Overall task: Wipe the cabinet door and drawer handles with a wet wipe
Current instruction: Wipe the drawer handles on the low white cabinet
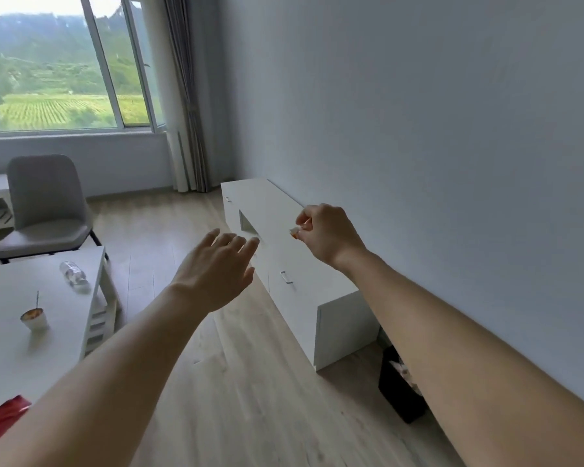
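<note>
Against the pale wall stood the long white cabinet (304,281), its length running away from the camera toward the window (64,62), and both arms reached out over it in the head view. The right hand (327,234) hung above the cabinet top with fingers curled, thumb and forefinger pinching a small pale scrap with an orange tinge (294,232). It was too small and blurred to say for sure that this was the wet wipe; it may have been a wipe or a bit of its wrapper. The left hand (216,267) was spread flat, fingers straight and parted, holding nothing, hovering in front of the cabinet face.

The drawer handle (286,277) sat on the front panel, a small metal bar standing upright, below the pinching fingers and a little toward the camera, and just to the right of the left hand's thumb. By my reading the left hand looked nearer to it, though the right hand carried the scrap, so the coming move would bring that hand down and over the front edge. A second small handle (228,199) showed at the far end, well apart from both hands. An open niche (246,225) broke the front between them.

Off to the left a white table (0,332) carried a paper cup (34,317) and a plastic bottle (73,273) lying on its side.
</note>
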`<state>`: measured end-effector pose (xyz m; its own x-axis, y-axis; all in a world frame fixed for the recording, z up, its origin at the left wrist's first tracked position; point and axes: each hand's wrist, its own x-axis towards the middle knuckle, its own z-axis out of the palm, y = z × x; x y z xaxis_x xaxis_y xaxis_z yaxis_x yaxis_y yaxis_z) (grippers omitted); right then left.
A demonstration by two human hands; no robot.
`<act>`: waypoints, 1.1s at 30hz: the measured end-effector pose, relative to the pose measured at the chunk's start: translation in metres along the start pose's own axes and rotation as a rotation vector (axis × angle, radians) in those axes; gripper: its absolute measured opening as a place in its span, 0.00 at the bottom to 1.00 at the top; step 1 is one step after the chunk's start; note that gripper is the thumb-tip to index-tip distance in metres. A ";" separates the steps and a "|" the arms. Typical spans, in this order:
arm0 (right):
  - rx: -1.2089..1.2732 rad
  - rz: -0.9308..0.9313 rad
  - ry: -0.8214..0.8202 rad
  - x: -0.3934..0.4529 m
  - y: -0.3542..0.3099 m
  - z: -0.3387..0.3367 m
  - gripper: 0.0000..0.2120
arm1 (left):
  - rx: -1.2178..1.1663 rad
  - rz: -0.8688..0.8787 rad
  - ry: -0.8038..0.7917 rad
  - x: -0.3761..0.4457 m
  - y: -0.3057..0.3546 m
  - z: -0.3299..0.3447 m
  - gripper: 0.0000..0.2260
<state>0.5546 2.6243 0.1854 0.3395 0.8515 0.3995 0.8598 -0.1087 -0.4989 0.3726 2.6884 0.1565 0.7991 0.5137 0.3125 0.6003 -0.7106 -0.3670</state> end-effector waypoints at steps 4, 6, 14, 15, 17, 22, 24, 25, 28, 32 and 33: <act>-0.015 0.043 0.014 0.077 -0.011 0.057 0.09 | -0.027 0.028 0.037 0.052 -0.074 0.061 0.24; -0.017 0.087 0.031 0.112 -0.012 0.091 0.09 | -0.045 0.057 0.049 0.075 -0.110 0.097 0.24; -0.024 0.316 0.094 0.245 -0.020 0.199 0.08 | -0.046 0.248 0.046 0.159 -0.254 0.219 0.23; -0.026 0.340 0.094 0.257 -0.019 0.208 0.07 | -0.055 0.272 0.043 0.174 -0.267 0.233 0.23; -0.043 0.385 0.102 0.281 -0.013 0.224 0.07 | -0.086 0.301 0.060 0.208 -0.285 0.256 0.23; -0.086 0.489 0.180 0.344 0.028 0.250 0.06 | -0.139 0.424 0.120 0.298 -0.298 0.313 0.23; -0.099 0.517 0.215 0.372 0.051 0.263 0.06 | -0.137 0.467 0.138 0.336 -0.297 0.339 0.22; -0.099 0.527 0.233 0.386 0.064 0.272 0.06 | -0.141 0.496 0.134 0.355 -0.296 0.353 0.21; -0.082 0.581 0.262 0.432 0.105 0.295 0.05 | -0.155 0.563 0.186 0.416 -0.294 0.395 0.20; -0.069 0.662 0.286 0.475 0.154 0.323 0.04 | -0.206 0.641 0.175 0.486 -0.285 0.443 0.20; -0.060 0.685 0.287 0.482 0.165 0.329 0.04 | -0.219 0.654 0.148 0.499 -0.281 0.455 0.21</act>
<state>0.7345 3.1856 0.0427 0.8863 0.4160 0.2035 0.4362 -0.6022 -0.6687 0.6176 3.3633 0.0169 0.9714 -0.1111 0.2097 -0.0341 -0.9399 -0.3397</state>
